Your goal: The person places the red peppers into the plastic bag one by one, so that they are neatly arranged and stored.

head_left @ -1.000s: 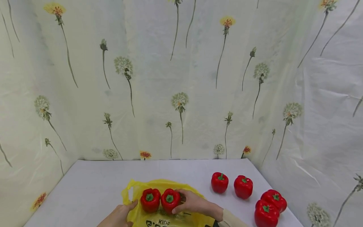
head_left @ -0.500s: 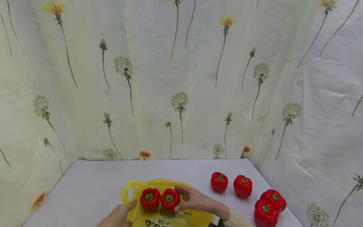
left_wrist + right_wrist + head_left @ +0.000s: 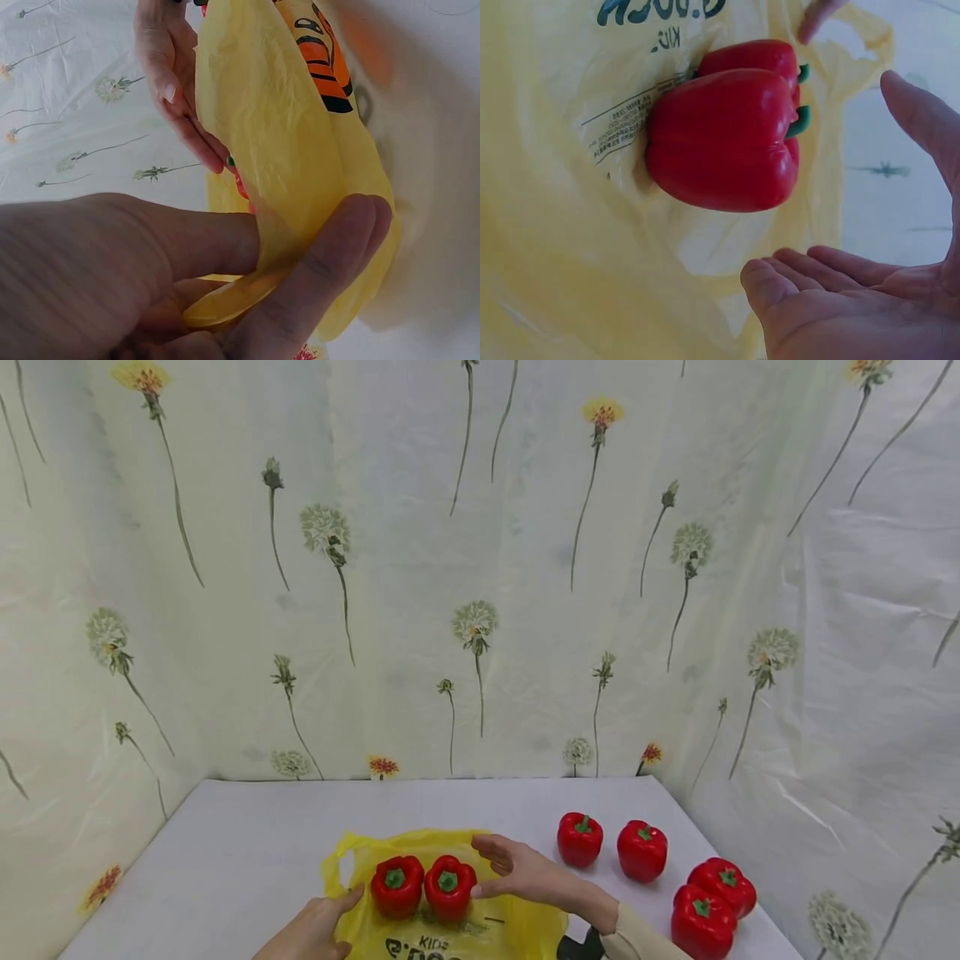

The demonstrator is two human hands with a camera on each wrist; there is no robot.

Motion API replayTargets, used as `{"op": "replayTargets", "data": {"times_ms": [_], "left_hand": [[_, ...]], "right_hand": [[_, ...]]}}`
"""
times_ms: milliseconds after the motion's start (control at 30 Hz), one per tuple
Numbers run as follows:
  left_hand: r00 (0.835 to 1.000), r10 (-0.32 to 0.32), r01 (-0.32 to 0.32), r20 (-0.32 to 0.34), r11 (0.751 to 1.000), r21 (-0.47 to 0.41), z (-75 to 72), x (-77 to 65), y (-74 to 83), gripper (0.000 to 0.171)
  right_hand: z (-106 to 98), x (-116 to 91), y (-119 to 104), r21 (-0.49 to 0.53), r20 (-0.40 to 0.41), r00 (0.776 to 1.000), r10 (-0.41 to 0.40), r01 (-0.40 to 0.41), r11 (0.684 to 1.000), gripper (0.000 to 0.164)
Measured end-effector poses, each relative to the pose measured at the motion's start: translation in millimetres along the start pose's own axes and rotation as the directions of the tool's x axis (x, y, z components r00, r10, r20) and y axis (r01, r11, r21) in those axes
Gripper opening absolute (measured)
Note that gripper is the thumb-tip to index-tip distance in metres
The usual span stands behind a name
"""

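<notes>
A yellow plastic bag [image 3: 525,935] with printed lettering lies spread on the table, and two red bell peppers with green stems sit side by side on it, the left pepper [image 3: 397,887] and the right pepper [image 3: 450,888]. My left hand [image 3: 311,927] pinches the bag's left edge; in the left wrist view the thumb and fingers [image 3: 330,262] grip the thin plastic. Just right of the right pepper hovers my right hand [image 3: 525,875], fingers spread apart and holding nothing. The right wrist view shows a gap between that hand [image 3: 855,300] and the nearer pepper [image 3: 720,142].
Several more red bell peppers stand on the right of the white table [image 3: 262,843]: one at the back [image 3: 580,840], another beside it [image 3: 642,852], and two touching near the right edge [image 3: 705,922]. A flower-printed curtain [image 3: 405,568] encloses the table's back and sides.
My right hand has let go of the right pepper, opened its fingers and drawn back slightly to the right. The left hand keeps its grip on the bag; the peppers stay put.
</notes>
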State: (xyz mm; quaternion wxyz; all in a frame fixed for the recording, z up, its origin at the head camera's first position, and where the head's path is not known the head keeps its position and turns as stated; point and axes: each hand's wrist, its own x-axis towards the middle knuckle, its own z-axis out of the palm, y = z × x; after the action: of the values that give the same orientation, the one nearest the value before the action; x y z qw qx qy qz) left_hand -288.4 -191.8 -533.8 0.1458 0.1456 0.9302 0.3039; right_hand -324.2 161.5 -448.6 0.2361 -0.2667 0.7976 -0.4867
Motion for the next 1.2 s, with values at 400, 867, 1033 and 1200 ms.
{"op": "replayTargets", "data": {"times_ms": [400,867,1033,1200], "left_hand": [[1.0,-0.003,0.003,-0.014,1.0,0.006,-2.5,-4.6,6.1,0.074],[0.999,0.029,-0.029,0.013,1.0,0.008,-7.6,-10.8,18.5,0.075],[0.998,0.057,-0.057,0.026,0.998,0.009,6.0,10.2,-19.1,0.078],[0.999,0.04,-0.04,-0.002,0.999,-0.029,13.4,22.4,-35.1,0.078]], "right_hand": [[-0.5,-6.3,-10.2,0.025,0.014,1.0,0.005,-0.005,1.0,0.07],[4.4,-20.4,-25.5,0.068,0.043,0.999,-0.029,0.026,0.997,0.071],[3.8,-27.5,-31.7,0.089,0.033,0.999,-0.041,0.038,0.995,0.078],[0.5,-35.0,-36.6,0.083,0.022,0.998,-0.056,0.054,0.995,0.076]]}}
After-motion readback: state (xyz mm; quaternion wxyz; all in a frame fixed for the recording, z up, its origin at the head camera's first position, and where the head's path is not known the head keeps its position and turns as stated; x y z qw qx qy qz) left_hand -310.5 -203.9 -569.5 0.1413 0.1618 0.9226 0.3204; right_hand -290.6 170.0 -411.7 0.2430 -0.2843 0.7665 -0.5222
